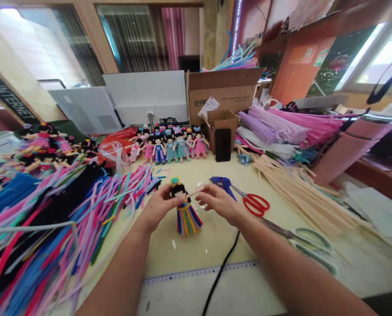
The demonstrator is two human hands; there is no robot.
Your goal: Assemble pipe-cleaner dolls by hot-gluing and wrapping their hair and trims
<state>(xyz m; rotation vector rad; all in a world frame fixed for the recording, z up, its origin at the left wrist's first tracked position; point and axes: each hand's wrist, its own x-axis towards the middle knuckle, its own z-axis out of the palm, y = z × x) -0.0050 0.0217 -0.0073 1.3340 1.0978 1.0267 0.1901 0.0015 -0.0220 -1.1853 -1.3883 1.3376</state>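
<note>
A small doll (pixel 188 219) made of pipe cleaners, with black hair, a teal and yellow bun and a striped skirt, stands upright over the middle of the table. My left hand (pixel 161 205) grips it at the head and upper body from the left. On the other side, my right hand (pixel 218 202) pinches the end of a thin beige arm (pixel 195 192) that sticks out from the doll. Just behind my right hand lie a blue glue gun (pixel 222 181) and red-handled scissors (pixel 255 204).
Colourful pipe cleaners (pixel 94 210) cover the left side; beige ones (pixel 301 197) lie at right near green-handled scissors (pixel 311 241). Finished dolls (pixel 171 147), a phone (pixel 222 145) and a cardboard box (pixel 229 90) stand behind. A black cord (pixel 224 267) and a ruler strip (pixel 183 276) are in front.
</note>
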